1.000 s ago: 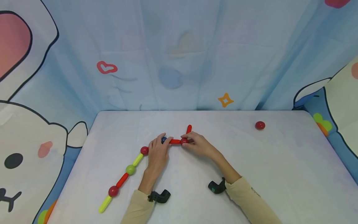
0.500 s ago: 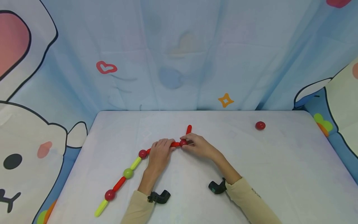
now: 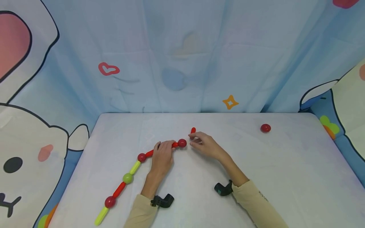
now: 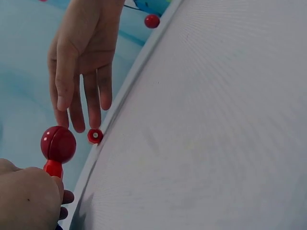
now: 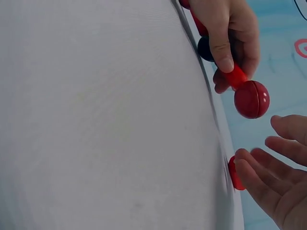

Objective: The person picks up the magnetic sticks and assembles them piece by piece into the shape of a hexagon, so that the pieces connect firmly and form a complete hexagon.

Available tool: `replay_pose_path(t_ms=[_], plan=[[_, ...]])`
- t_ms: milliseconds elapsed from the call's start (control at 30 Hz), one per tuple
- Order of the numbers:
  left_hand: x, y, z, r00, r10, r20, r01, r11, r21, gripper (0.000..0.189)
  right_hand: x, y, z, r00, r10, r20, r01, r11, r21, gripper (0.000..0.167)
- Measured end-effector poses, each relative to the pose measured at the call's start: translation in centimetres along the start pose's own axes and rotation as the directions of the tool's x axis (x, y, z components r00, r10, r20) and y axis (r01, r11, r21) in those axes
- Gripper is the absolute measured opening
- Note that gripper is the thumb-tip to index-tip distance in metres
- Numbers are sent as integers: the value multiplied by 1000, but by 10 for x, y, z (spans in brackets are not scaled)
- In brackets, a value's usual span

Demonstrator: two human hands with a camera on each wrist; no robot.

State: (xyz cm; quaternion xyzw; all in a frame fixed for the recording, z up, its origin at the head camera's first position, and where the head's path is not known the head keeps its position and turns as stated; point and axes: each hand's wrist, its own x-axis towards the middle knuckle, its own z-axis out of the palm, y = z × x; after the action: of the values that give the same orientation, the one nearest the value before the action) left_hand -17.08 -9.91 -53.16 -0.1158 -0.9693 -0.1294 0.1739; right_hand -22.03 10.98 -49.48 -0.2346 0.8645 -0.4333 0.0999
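My left hand (image 3: pixel 162 158) pinches a red stick (image 5: pixel 236 75) near the far end of a chain of balls and sticks. A red ball (image 3: pixel 182 143) caps that stick, and a dark blue ball (image 5: pixel 205 49) sits behind the thumb, hidden in the head view. Down to the left the chain goes on through a red ball (image 3: pixel 141 157), a green ball (image 3: pixel 128 178) and another red ball (image 3: pixel 110 201), ending in a yellow-green stick (image 3: pixel 101 216). Just right of the capped end, my right hand (image 3: pixel 206 145) has relaxed, parted fingers, fingertips right at a loose red stick (image 3: pixel 193 130).
A single red ball (image 3: pixel 265 128) lies at the back right of the white table (image 3: pixel 285 177). Behind the table's far edge hangs a blue printed curtain (image 3: pixel 182 79). Each wrist wears a black camera, the left one (image 3: pixel 163 200) close over the cloth.
The right hand has let go of the end red ball and drawn back slightly toward the loose red stick. The chain has shifted left and toward me, and its bend has straightened.
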Motion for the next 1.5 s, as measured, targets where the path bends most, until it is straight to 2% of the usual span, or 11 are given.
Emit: replay_pose_path(t_ms=[200, 367, 533, 767, 867, 1000, 1167, 1367, 1500], plan=[[0, 1, 1, 998, -38, 43, 38, 999, -14, 43, 3, 5, 1, 998, -19, -55, 12, 993, -121, 52], [0, 1, 0, 997, -40, 64, 41, 999, -13, 41, 2, 9, 0, 1000, -1, 10, 4, 972, -235, 57], [1, 0, 1, 995, -43, 92, 45, 999, -14, 34, 1, 9, 0, 996, -43, 80, 67, 940, -336, 46], [0, -3, 4, 997, -42, 64, 44, 998, -34, 29, 0, 4, 4, 995, -35, 93, 71, 908, -412, 46], [0, -3, 4, 998, -27, 48, 29, 999, -39, 28, 0, 1, 4, 996, -20, 82, 56, 885, -462, 46], [1, -4, 4, 998, -21, 66, 24, 999, -36, 28, 0, -1, 4, 998, -24, 56, 50, 862, -504, 42], [2, -4, 3, 996, -22, 88, 25, 999, -34, 29, 0, -3, 0, 999, -34, 16, 37, 848, -529, 31], [2, -4, 3, 997, 3, 79, -1, 1000, -22, 29, -2, -1, -4, 998, 15, -59, -46, 816, -576, 23], [0, -4, 4, 998, 16, 66, -15, 1000, -16, 29, -6, 4, -8, 995, 19, -97, -73, 801, -594, 21]])
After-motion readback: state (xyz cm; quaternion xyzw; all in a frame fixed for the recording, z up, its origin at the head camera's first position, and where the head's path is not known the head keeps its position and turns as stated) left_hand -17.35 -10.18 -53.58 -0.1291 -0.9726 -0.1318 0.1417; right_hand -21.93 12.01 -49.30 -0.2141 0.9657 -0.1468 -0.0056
